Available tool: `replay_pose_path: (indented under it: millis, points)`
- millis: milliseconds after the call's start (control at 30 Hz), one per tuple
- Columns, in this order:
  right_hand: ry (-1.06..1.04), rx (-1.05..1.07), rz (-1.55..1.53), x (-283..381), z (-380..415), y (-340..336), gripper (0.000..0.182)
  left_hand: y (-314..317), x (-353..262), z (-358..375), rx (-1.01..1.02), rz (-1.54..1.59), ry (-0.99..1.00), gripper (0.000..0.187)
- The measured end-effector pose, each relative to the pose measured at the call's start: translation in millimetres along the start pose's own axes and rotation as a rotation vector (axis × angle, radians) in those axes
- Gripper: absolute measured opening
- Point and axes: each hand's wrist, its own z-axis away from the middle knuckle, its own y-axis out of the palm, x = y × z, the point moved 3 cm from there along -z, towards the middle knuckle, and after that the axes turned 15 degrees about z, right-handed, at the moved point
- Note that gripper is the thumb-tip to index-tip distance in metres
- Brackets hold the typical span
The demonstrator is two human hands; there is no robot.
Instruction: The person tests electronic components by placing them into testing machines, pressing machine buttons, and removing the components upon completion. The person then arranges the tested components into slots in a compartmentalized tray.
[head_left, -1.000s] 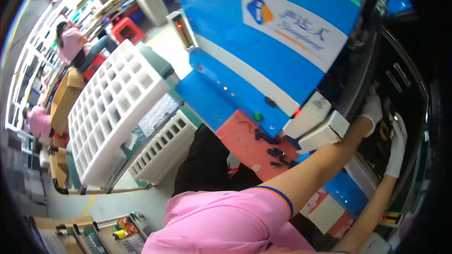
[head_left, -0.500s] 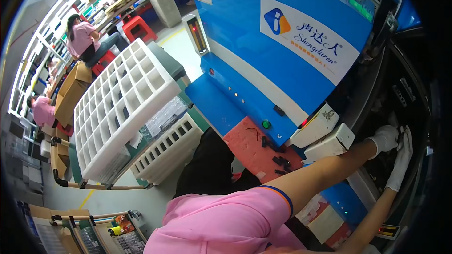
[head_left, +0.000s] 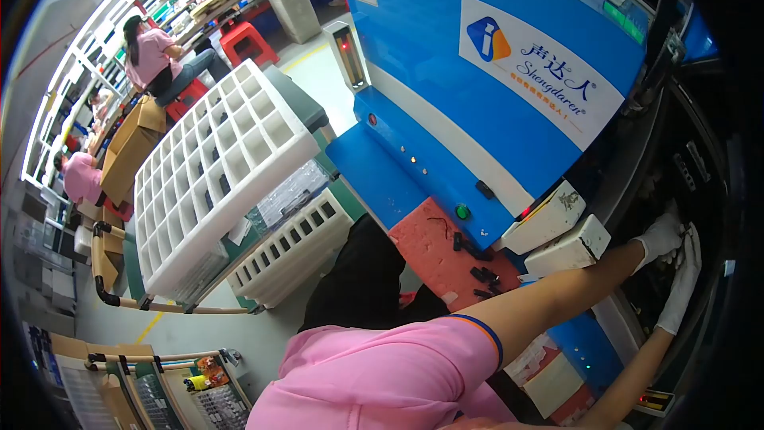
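Our left hand (head_left: 660,240) and right hand (head_left: 683,283), both gloved, are close together in the dark recess (head_left: 691,167) right of the blue machine (head_left: 430,56); we cannot tell whether either grip is clenched, released or grasping anything. Black parts (head_left: 484,277) lie below the machine.

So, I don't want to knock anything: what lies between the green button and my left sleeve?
Between the green button and your left sleeve, several small black pieces lie on the red pad, as the head view shows.
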Motion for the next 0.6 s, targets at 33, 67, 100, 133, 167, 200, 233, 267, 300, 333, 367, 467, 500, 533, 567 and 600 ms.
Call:
replay_pose_path:
  millis: [33, 67, 100, 133, 167, 200, 233, 267, 300, 333, 367, 467, 500, 533, 567, 600]
  points:
    - [-0.009, 0.001, 0.001, -2.7, -1.6, -1.3, 0.048, 0.3, -2.8, 1.8, -0.022, 0.008, -0.002, 0.037]
    - [-0.017, 0.004, 0.003, -5.7, -4.3, -3.5, 0.048, 1.0, -4.7, 3.1, -0.044, 0.017, -0.005, 0.043]
    - [-0.020, 0.007, 0.004, -8.2, -6.0, -4.1, 0.048, 0.2, -6.2, 5.0, -0.065, 0.025, -0.008, 0.050]
    - [-0.027, 0.008, -0.001, -10.5, -7.4, -5.5, 0.048, -1.0, -7.2, 7.3, -0.069, 0.024, -0.006, 0.050]
    - [-0.025, 0.008, -0.006, -14.1, -9.1, -6.2, 0.048, -1.1, -0.2, 2.4, -0.029, 0.062, 0.009, 0.054]
    - [-0.023, 0.009, -0.012, -17.8, -10.9, -6.9, 0.048, -1.0, 5.3, -1.4, 0.010, 0.100, 0.025, 0.059]
    - [-0.017, 0.005, -0.020, -20.2, -11.7, -7.5, 0.048, -0.8, 10.2, -5.6, 0.051, 0.139, 0.040, 0.064]
    - [-0.010, 0.002, -0.029, -22.6, -12.6, -8.1, 0.048, 0.2, 7.5, -2.0, 0.049, 0.139, 0.042, 0.064]
    - [-0.011, -0.002, -0.019, -22.9, -12.2, -9.6, 0.048, 2.0, -0.3, 7.3, 0.008, 0.135, 0.052, 0.060]
    - [-0.011, -0.008, -0.003, -21.5, -10.9, -10.0, 0.048, 2.9, -8.2, 16.3, -0.033, 0.131, 0.062, 0.056]
    - [-0.014, -0.014, 0.016, -18.8, -9.1, -9.7, 0.048, 3.6, -11.3, 20.7, -0.074, 0.127, 0.073, 0.052]
    - [-0.012, -0.027, 0.074, -13.3, -6.7, -8.3, 0.048, -1.9, 8.1, -1.8, -0.048, -0.011, 0.073, 0.041]
    - [-0.013, -0.032, 0.086, -12.8, -6.8, -9.2, 0.048, -1.6, 34.8, -41.9, 0.006, -0.161, 0.126, 0.038]
    - [-0.014, -0.035, 0.101, -11.5, -6.4, -8.4, 0.047, -2.4, 54.7, -64.0, 0.030, -0.255, 0.168, 0.035]
    - [-0.014, -0.034, 0.099, -11.7, -6.3, -8.2, 0.048, -5.2, 64.7, -72.8, 0.040, -0.286, 0.201, 0.032]
    - [-0.011, -0.029, 0.095, -12.4, -6.2, -7.9, 0.048, -3.8, 51.7, -56.8, 0.030, -0.238, 0.170, 0.026]
